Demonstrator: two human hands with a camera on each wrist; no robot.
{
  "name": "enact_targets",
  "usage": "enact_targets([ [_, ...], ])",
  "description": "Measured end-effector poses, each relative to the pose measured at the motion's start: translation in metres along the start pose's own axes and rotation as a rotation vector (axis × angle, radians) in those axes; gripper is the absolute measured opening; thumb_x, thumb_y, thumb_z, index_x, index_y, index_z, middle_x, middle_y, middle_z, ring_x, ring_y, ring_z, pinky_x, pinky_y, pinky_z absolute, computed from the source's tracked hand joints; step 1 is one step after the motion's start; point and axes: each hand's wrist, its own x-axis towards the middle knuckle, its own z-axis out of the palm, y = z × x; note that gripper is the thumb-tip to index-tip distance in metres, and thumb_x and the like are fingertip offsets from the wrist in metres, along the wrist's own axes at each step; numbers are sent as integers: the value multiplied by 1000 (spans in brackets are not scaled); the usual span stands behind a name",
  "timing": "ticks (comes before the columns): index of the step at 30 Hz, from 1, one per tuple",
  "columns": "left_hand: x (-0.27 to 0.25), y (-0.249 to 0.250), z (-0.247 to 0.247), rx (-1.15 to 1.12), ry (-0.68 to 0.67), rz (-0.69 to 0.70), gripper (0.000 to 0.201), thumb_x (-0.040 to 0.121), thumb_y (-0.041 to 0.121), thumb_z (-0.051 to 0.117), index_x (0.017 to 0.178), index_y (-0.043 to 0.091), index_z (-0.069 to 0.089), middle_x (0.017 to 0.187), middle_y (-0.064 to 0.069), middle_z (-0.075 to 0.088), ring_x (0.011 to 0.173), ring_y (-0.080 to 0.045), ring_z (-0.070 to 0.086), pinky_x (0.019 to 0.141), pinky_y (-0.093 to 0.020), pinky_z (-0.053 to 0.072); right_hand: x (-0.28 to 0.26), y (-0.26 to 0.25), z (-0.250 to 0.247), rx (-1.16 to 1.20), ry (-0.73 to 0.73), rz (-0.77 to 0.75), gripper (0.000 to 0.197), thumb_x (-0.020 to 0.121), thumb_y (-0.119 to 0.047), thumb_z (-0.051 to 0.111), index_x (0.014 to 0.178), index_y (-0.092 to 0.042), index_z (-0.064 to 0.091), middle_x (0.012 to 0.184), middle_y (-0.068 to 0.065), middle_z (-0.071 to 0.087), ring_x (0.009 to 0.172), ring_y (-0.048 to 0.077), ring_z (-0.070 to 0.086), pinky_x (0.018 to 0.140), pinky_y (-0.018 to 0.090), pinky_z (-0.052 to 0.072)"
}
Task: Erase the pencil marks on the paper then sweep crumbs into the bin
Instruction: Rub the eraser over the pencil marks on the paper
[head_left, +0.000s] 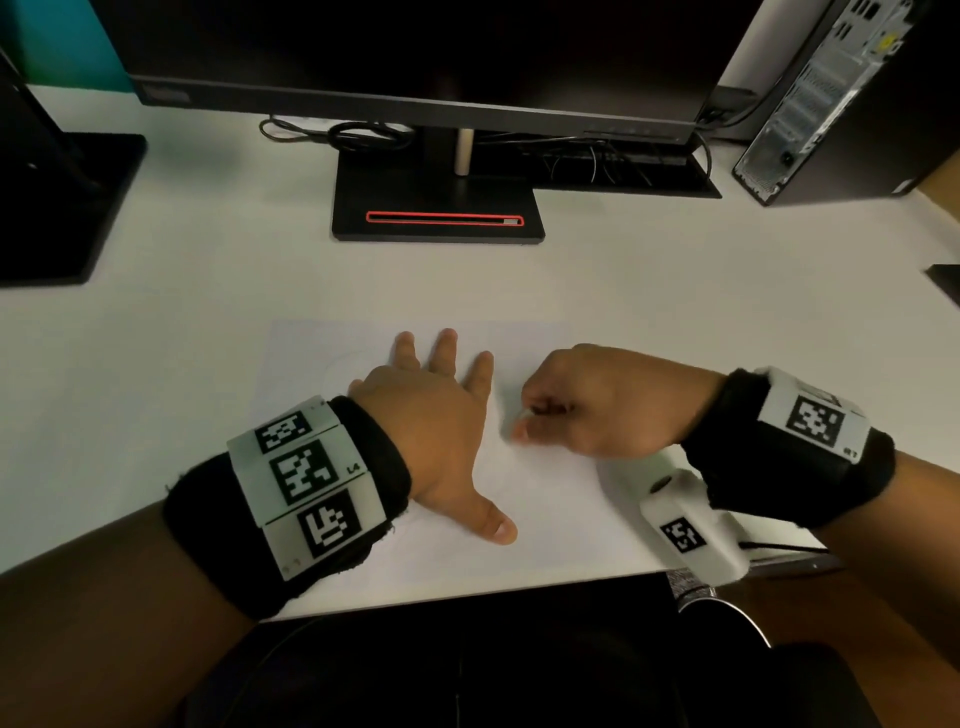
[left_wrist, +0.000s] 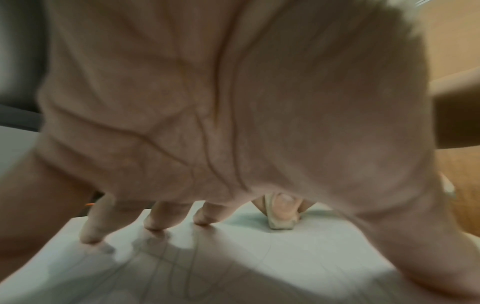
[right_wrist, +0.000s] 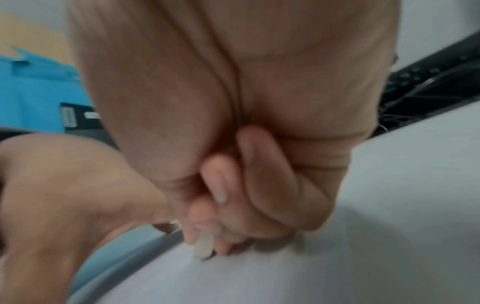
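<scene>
**White paper half-erased, crumbs still to sweep**

White bench (head_left: 156, 364) carries the thin white paper sheet (head_left: 545, 499) near its front edge. On it the left hand (head_left: 431, 415) presses flat, fingers spread wide over faint pencil lines (left_wrist: 166, 267). Rightward, the right hand (head_left: 587, 400) pinches a small pale eraser block (right_wrist: 203, 246), long axis upright, tip down on the sheet. Erasing looks unfinished; sweeping remains, and no bin is visible.

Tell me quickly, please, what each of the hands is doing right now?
Left hand: open, fingers spread flat, pressing the paper down.
Right hand: closed, pinching a small pale eraser against the paper.
</scene>
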Motion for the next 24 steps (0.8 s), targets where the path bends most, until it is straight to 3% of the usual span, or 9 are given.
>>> enact_targets([
  [5, 0, 0, 0, 4, 1, 3, 156, 49, 96, 62, 153, 24, -30, 160, -10, -35, 149, -46, -18, 114, -61, 31, 4, 15, -14, 7, 75, 108, 49, 99, -41, 57, 63, -11, 45, 58, 3, 43, 54, 17, 37, 57, 34, 35],
  [8, 1, 0, 0, 4, -4, 3, 156, 49, 96, 62, 153, 24, -31, 160, -10, -35, 149, -47, -19, 114, -61, 31, 4, 5, -4, -13, 39, 39, 49, 99, -43, 56, 63, -10, 47, 58, 1, 46, 53, 16, 39, 57, 32, 37],
  [13, 1, 0, 0, 9, 5, 5, 156, 49, 96, 61, 153, 24, -30, 161, -11, -35, 149, -47, -18, 114, -61, 31, 9, 14, -16, 25, 92, 122, 50, 99, -41, 57, 61, -11, 43, 58, 3, 40, 53, 18, 35, 56, 33, 33],
  [17, 1, -1, 1, 6, 1, 4, 156, 49, 96, 62, 153, 24, -30, 161, -10, -35, 149, -47, -18, 114, -61, 32, 11, 5, -7, 11, 47, 64, 50, 100, -42, 55, 63, -9, 45, 59, 3, 43, 55, 18, 37, 56, 36, 36],
  [21, 1, -1, 1, 2, 4, 6, 156, 49, 96, 62, 153, 24, -30, 161, -11, -34, 149, -47, -18, 114, -62, 31, 15, 13, -19, 48, 99, 147, 51, 99, -40, 58, 60, -12, 40, 56, 1, 36, 52, 17, 32, 54, 32, 31],
  [24, 1, -1, 1, -6, -2, 5, 156, 49, 95, 63, 153, 25, -30, 160, -11, -35, 149, -47, -19, 115, -62, 30, 17, 6, -11, 17, 76, 91, 51, 100, -40, 55, 60, -12, 41, 56, 1, 39, 53, 18, 35, 55, 32, 34],
])
